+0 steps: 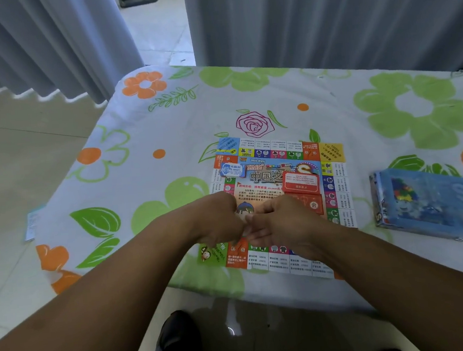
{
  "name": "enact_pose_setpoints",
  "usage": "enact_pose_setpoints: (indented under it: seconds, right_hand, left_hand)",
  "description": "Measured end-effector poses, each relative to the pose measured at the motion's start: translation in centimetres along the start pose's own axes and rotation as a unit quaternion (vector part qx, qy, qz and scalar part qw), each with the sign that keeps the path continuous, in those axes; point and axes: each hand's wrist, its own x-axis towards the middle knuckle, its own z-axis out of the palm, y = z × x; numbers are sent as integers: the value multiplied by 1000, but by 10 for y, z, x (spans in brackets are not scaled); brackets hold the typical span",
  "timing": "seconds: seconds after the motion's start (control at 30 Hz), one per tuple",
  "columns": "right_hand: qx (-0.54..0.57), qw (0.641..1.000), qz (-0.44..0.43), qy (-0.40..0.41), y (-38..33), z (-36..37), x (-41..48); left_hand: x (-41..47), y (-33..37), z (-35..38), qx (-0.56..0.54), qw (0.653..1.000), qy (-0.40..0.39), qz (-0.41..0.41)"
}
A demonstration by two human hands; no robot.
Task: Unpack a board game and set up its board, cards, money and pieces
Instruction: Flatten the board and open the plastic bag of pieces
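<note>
The paper game board (277, 168) lies flat on the flowered tablecloth, near the front edge. Two red card stacks (301, 183) sit on its right centre, one just in front of the other. My left hand (220, 221) and my right hand (285, 222) meet over the board's lower middle, fingertips touching. The left hand's fingers are curled downward; the right hand's fingers point left toward it. Whatever may lie between the fingers is hidden. The blue game box (434, 208) rests on the table to the right of the board.
The table (164, 119) with its flower-print cloth stretches back to grey curtains (322, 13). A small paper leaflet (31, 223) lies on the tiled floor at the left. A dark shoe (177, 334) shows under the table's front edge.
</note>
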Motion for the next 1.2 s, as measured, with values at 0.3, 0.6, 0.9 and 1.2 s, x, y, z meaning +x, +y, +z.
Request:
enact_pose_setpoints:
  seconds: [0.3,0.6,0.9,1.2]
  right_hand:
    - [-36,998,11,43,-5,-2,-3]
    - [-63,996,30,58,-7,-8,-5]
    - [-81,990,64,92,-6,-17,-3]
    - [-118,985,94,84,-3,-17,0]
  left_hand:
    - [-2,5,-6,-67,998,14,13]
    - [-10,12,-14,-13,997,39,62]
    - [-8,16,-10,-46,992,62,98]
    - [-7,22,-4,-124,985,38,116]
